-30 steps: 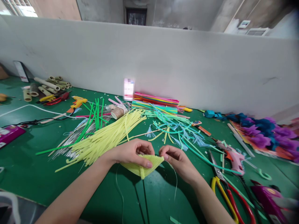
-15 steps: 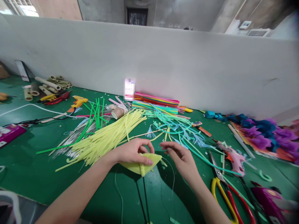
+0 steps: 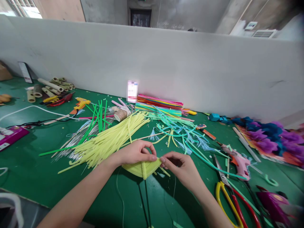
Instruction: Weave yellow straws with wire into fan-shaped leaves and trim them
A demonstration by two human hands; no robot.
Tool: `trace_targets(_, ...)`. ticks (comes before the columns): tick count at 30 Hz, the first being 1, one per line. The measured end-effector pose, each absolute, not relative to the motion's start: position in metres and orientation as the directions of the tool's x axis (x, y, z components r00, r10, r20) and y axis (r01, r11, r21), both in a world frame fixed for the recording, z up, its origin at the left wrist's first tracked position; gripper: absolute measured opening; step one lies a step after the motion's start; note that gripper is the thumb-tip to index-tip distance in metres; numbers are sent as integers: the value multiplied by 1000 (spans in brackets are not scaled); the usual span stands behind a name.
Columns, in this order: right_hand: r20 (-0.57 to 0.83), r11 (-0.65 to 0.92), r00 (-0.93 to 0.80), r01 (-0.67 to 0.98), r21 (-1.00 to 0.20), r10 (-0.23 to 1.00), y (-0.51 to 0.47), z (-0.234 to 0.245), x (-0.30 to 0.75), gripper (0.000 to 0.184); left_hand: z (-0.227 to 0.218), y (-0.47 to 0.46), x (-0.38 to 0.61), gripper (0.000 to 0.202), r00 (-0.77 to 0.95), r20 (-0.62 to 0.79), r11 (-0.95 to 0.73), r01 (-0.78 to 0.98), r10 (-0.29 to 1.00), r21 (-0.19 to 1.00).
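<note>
My left hand (image 3: 140, 153) is closed on a yellow pipe-cleaner piece (image 3: 137, 168), fan-shaped with side-by-side ribs and a thicker fuzzy strip down its middle. Thumb and fingers press its upper part. At the piece's right tip, my right hand (image 3: 177, 163) pinches with thumb and forefinger; the tip, or the thin thread by it, is between them, though the fingers hide which. A pale thread (image 3: 123, 199) hangs at the left of the piece and another strand at the right. Beyond my left hand lies a thick bundle of yellow pipe cleaners (image 3: 114, 136).
Right of my arm lie scissors (image 3: 223, 183) with yellow and red handles and a pink glue gun (image 3: 237, 161). Teal pipe cleaners (image 3: 190, 136) spread behind. At left are silver wires (image 3: 83, 142), a yellow glue gun (image 3: 82, 103) and bamboo tubes (image 3: 53, 87). A white partition (image 3: 154, 60) stands behind.
My right hand has moved left and closed its fingertips at the right tip of the yellow piece. My left hand keeps its hold, nearly still.
</note>
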State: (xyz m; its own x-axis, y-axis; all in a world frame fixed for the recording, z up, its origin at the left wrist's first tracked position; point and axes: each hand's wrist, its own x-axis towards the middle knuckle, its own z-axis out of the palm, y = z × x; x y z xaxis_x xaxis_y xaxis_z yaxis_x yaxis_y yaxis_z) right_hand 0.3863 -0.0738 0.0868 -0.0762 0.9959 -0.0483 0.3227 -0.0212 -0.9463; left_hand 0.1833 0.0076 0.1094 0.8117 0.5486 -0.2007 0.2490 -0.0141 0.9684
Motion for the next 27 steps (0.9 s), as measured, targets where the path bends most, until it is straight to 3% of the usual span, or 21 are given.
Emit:
trace_targets(6,-67,-33,-94,328,-944,993,-77,90,385,26,111,7,183,36,817,-195,-29,249,542,968)
trace_targets(14,-112,-90,-96,207,-974,989,-78,96,383,23,112,9,182,33,818,-189,-7,229,544,973)
trace_targets(20,-114,-95,-106,171,-981,988,-78,96,382,21,112,6,183,31,866,-189,46,190,463,981)
trace_targets(27,-112,-91,-122,167,-982,986,-79,96,382,21,112,7,182,27,869,-187,27,197,459,980)
